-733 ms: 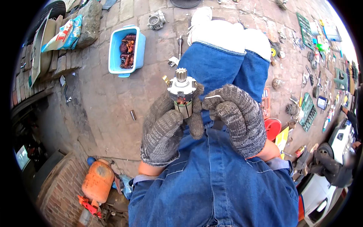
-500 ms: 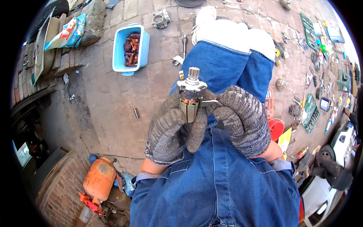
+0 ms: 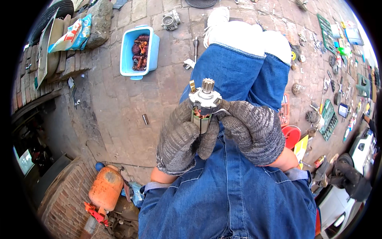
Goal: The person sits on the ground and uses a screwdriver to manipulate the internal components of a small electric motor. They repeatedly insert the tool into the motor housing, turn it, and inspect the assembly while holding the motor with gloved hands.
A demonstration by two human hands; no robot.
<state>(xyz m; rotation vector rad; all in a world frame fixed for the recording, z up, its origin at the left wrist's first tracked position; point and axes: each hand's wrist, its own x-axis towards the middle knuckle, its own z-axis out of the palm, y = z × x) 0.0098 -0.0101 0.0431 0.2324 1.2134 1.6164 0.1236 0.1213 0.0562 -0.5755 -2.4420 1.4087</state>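
Observation:
In a grey knitted glove, my left hand (image 3: 177,137) is closed around a small motor armature (image 3: 202,121) held upright over my lap. Green-edged segments and bright copper windings show on its lower part. Above them sit a pale round end plate (image 3: 203,98) and a toothed metal gear (image 3: 208,85). A small brass tab (image 3: 192,86) sticks up beside the gear. My right hand (image 3: 254,131), gloved alike, pinches a thin bent metal pick (image 3: 223,111) against the armature's right side, just under the plate. Most of the pick is hidden by the fingers.
On the brick paving stand a light blue tub (image 3: 156,51) of copper windings, a metal throttle-like housing (image 3: 170,20) and a ratchet-like tool (image 3: 195,48). A small metal cylinder (image 3: 145,119) lies left of my hands. Tool cases (image 3: 328,119), a red bowl (image 3: 291,136) and scattered parts are at right.
My right hand has moved slightly left and closer to the armature, bringing the pick in to it. The armature has shifted a little down and right and tilted.

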